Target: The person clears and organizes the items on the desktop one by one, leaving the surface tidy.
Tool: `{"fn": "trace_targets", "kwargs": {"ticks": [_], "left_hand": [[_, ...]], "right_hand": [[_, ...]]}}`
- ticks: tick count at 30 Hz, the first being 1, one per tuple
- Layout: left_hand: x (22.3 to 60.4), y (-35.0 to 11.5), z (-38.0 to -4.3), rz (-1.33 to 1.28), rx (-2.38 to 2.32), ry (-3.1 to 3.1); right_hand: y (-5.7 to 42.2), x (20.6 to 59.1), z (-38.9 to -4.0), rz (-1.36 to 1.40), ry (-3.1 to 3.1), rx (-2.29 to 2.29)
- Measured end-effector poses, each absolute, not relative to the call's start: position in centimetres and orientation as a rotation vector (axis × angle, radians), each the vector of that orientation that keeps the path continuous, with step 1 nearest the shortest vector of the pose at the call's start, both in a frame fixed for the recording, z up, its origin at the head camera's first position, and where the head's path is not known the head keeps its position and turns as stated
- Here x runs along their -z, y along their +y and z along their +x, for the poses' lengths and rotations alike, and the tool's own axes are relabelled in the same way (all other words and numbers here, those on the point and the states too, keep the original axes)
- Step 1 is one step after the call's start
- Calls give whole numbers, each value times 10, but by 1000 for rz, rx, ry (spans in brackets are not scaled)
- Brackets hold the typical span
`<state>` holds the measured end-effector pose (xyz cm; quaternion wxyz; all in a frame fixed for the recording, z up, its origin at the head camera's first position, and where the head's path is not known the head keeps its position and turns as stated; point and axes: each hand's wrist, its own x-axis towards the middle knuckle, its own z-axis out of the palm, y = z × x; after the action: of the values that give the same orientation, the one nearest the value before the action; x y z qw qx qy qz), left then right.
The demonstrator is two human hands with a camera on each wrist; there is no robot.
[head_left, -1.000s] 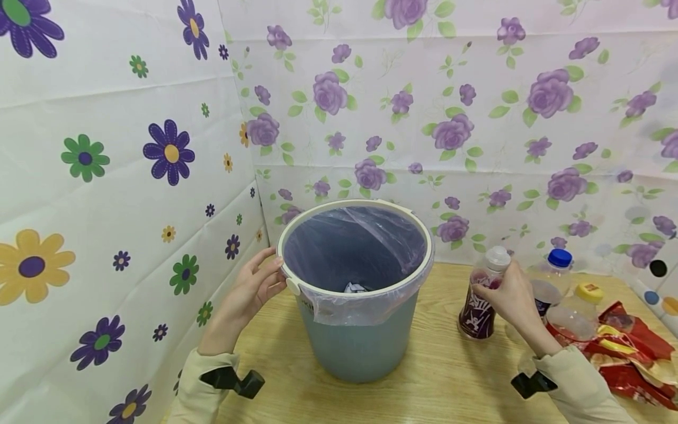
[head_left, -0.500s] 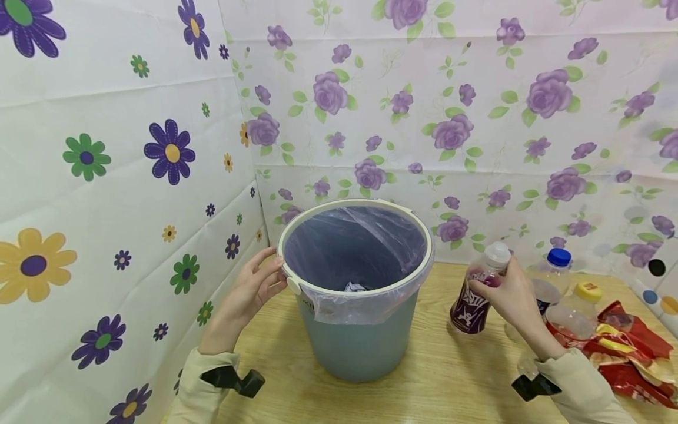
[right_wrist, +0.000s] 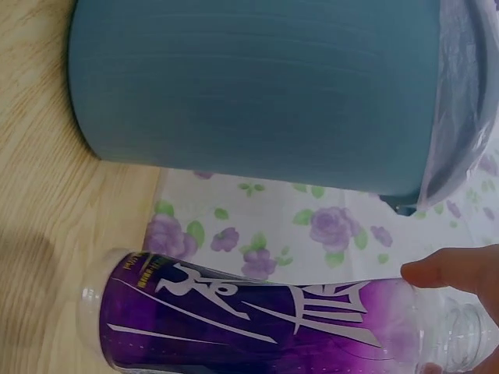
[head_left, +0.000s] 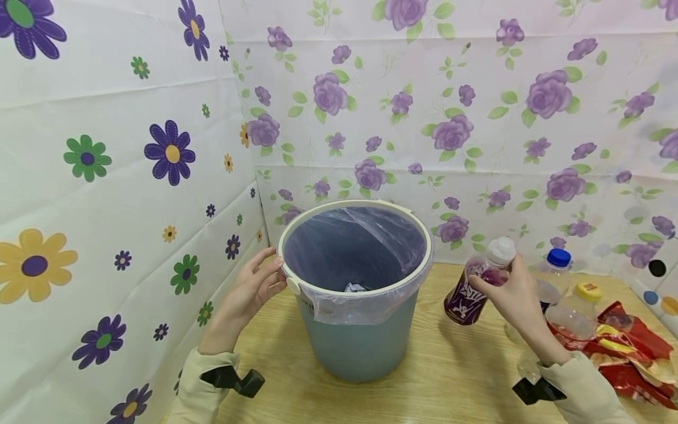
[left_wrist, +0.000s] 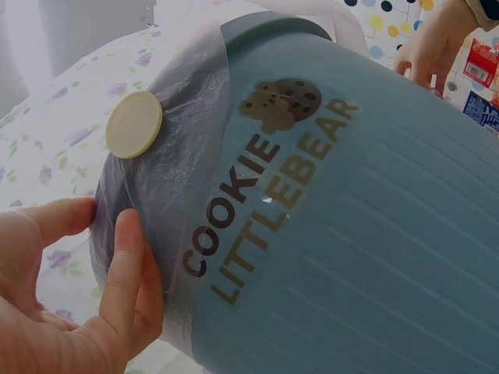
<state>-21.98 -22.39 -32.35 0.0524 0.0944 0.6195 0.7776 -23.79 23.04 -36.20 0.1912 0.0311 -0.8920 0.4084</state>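
A blue-grey trash can [head_left: 360,347] with a cream rim and a thin plastic bag liner [head_left: 371,312] stands on the wooden table, some crumpled paper [head_left: 354,287] inside. At the rim's left side my left hand [head_left: 251,285] holds it, thumb and fingers on the lined edge. In the left wrist view the fingertips press the liner [left_wrist: 175,148] beside a round cream knob [left_wrist: 134,125]. To the right of the can, my right hand [head_left: 511,291] grips a purple-labelled plastic bottle [head_left: 466,297] near its white cap [head_left: 501,251]. The bottle tilts, base toward the can, just above the table.
Right of my right hand are a clear bottle with a blue cap [head_left: 559,257], another with a yellow cap [head_left: 588,292], and crumpled red snack packaging [head_left: 630,353]. Flower-patterned cloth walls [head_left: 450,88] rise behind and to the left of the table [head_left: 450,377].
My right hand has lifted the purple-labelled bottle off the table and tilted it, its base swinging left toward the trash can. My left hand has stayed on the rim.
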Motion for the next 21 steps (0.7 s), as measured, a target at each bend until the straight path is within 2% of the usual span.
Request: {"fn": "trace_targets", "kwargs": {"ticks": [21], "left_hand": [[324, -223, -219, 275, -2366, 1894]], "right_hand": [[224, 345, -225, 116, -2343, -1200]]}}
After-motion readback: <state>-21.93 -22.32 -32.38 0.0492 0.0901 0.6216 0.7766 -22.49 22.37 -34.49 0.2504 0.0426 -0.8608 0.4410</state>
